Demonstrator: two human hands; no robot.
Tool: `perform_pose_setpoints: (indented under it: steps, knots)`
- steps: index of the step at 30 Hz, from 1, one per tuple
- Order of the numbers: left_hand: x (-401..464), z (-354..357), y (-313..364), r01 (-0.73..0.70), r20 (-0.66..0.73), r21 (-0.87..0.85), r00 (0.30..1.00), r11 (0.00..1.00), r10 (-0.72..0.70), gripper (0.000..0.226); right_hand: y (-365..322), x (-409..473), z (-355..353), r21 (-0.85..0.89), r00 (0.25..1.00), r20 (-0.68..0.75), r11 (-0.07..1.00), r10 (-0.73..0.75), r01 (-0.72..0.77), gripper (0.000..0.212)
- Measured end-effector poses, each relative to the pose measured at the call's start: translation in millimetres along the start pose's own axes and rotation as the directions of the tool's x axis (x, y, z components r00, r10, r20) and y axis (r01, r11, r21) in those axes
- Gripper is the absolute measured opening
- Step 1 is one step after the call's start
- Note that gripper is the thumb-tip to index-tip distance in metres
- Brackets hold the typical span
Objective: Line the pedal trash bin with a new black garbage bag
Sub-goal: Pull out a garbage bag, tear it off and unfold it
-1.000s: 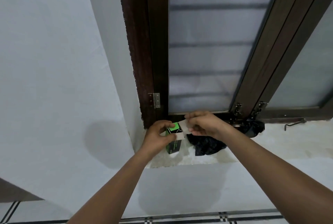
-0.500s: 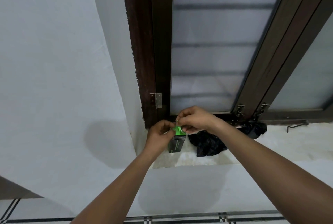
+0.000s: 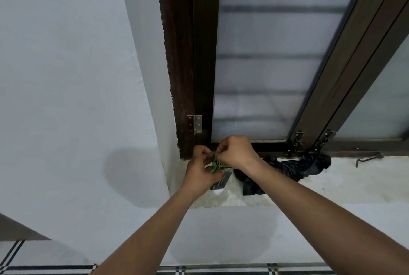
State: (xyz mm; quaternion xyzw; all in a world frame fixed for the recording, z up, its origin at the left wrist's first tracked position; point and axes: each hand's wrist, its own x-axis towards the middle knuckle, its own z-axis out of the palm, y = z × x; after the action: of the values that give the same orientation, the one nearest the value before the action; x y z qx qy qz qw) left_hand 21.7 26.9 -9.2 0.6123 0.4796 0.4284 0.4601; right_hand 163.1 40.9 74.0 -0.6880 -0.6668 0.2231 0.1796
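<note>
Gripping the garbage bag box (image 3: 219,180) on the sill (image 3: 332,186), left hand (image 3: 202,174) steadies, right hand (image 3: 234,153) fingers (image 3: 221,149) pinch its flap.

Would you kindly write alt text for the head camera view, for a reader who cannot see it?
Two bare hands work at a small green and black box over a window sill: the left hand grips it and the right hand pinches its top. A crumpled black garbage bag lies on the sill beside it, below a dark wooden window frame.

Both hands, left (image 3: 200,172) and right (image 3: 234,153), pinching a green-and-black box (image 3: 219,180) over the sill (image 3: 332,188), beside crumpled black bags (image 3: 285,169).
</note>
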Motion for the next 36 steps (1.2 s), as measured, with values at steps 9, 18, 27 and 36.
perform_pose_setpoints:
  steps: [9,18,27,36]
  knots:
    - [1,-1,4,-0.078,-0.012,0.113,0.997,0.991,0.079,0.041,22,-19,7,0.026,0.992,0.025,0.992,-0.125,0.125,0.053]
    - [8,-2,29,0.13,-0.284,0.47,0.959,0.873,0.011,0.041,62,-62,47,0.514,0.959,-0.092,0.838,0.267,-0.184,0.043]
    - [16,-17,39,0.375,-0.267,0.777,0.923,0.505,-0.276,0.027,57,-26,64,0.713,0.907,0.139,0.595,0.398,-0.37,0.043]
    - [1,-19,38,0.198,-0.134,0.942,0.962,0.269,-0.237,0.027,33,10,84,0.57,0.892,0.097,0.71,0.441,-0.413,0.035]
